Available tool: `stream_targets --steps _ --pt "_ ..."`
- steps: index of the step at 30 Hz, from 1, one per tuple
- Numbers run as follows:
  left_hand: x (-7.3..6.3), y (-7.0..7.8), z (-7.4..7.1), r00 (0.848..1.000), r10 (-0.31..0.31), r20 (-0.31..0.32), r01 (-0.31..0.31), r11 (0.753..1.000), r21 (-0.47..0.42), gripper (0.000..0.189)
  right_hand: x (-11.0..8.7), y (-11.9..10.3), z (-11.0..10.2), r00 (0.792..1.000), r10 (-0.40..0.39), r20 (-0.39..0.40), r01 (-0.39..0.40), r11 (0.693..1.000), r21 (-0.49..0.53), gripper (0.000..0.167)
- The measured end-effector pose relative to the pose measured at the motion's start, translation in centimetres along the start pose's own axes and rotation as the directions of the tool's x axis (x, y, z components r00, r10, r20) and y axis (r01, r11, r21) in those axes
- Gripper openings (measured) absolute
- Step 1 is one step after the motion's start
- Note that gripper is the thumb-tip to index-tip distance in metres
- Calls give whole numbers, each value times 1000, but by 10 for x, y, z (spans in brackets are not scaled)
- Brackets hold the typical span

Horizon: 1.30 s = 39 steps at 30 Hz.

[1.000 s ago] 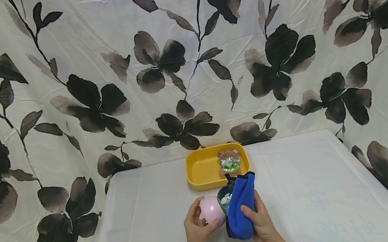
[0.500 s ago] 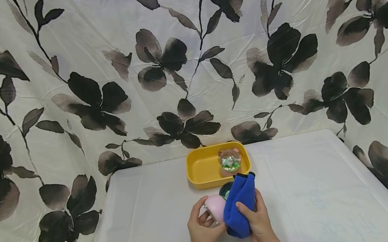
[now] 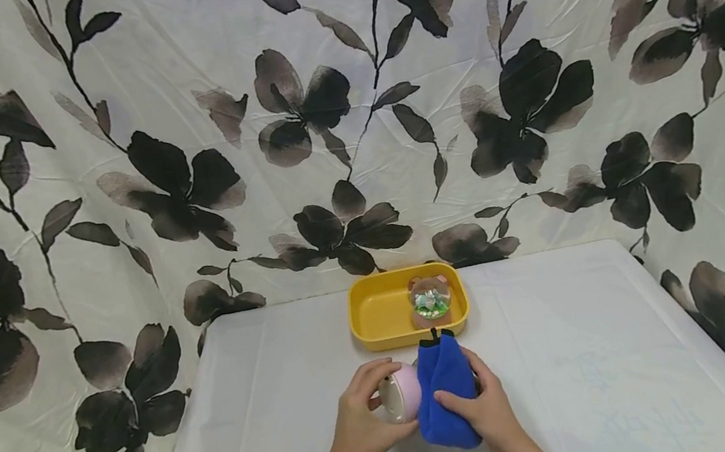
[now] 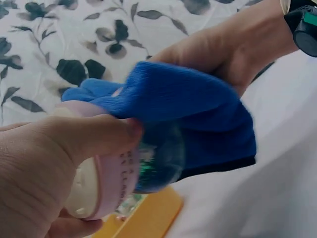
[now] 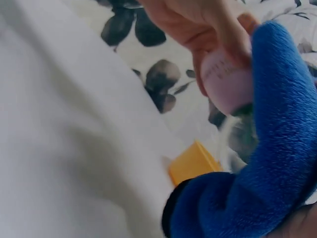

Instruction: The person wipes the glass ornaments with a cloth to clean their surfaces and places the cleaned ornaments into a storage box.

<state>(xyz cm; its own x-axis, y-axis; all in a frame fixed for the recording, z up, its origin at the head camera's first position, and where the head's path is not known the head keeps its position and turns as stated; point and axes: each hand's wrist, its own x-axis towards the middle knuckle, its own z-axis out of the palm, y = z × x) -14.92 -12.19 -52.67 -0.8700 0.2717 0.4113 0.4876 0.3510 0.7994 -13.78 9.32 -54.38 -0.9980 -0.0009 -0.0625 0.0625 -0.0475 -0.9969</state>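
Note:
My left hand (image 3: pixel 357 422) grips the pink base of a snow globe (image 3: pixel 410 391), its pale underside tilted toward the left. Lettering runs around the base (image 5: pixel 228 84) in the right wrist view. A blue cloth (image 3: pixel 445 393) with black edging is held in my right hand (image 3: pixel 492 411), thumb on its near face. The cloth lies over the clear dome (image 4: pixel 166 156), which shows partly in the left wrist view, with green glitter inside. From the head view, the dome is mostly hidden behind the cloth.
Just beyond my hands, a yellow tray (image 3: pixel 379 319) stands near the back of the white-covered table (image 3: pixel 585 349). A brown bear-shaped snow globe (image 3: pixel 430 302) lies in the tray's right part. Floral fabric (image 3: pixel 319 123) hangs behind and at both sides.
The snow globe has turned so its underside shows more to the left. The cloth has shifted over the dome, covering more of it, and the left wrist has swung outward.

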Motion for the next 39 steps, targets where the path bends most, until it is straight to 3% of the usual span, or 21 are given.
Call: stream_targets --steps 6,10,14,18,23,27,30,35,39 --pt "5 -1 -14 989 -16 144 26 997 -71 76 2 -3 -10 990 0 141 16 993 -113 75" --pt "9 -6 -23 970 -33 243 65 990 -127 77 4 -5 -14 964 -7 264 45 990 -136 71" --pt "13 -10 -31 939 -90 331 157 971 -182 78 8 -7 -18 920 -34 390 81 991 -103 66" --pt "14 -14 -35 914 -86 397 196 949 -246 78 12 -8 -23 853 -67 518 95 995 -27 65" --pt "13 -19 -36 905 -2 426 172 916 -361 78 15 -7 -29 770 -107 629 73 994 80 66" --pt "12 -25 -36 906 43 421 178 864 -470 78 18 -4 -29 744 -145 652 36 984 177 68" --pt "12 -31 -34 921 37 388 190 826 -530 75 18 -3 -27 770 -142 621 3 976 220 72" --pt "10 -42 -26 962 45 270 143 759 -635 74 17 -2 -20 864 -96 494 -62 954 294 80" --pt "7 -45 -17 983 -31 183 147 733 -664 74 14 -2 -11 929 -66 365 -84 921 380 83"
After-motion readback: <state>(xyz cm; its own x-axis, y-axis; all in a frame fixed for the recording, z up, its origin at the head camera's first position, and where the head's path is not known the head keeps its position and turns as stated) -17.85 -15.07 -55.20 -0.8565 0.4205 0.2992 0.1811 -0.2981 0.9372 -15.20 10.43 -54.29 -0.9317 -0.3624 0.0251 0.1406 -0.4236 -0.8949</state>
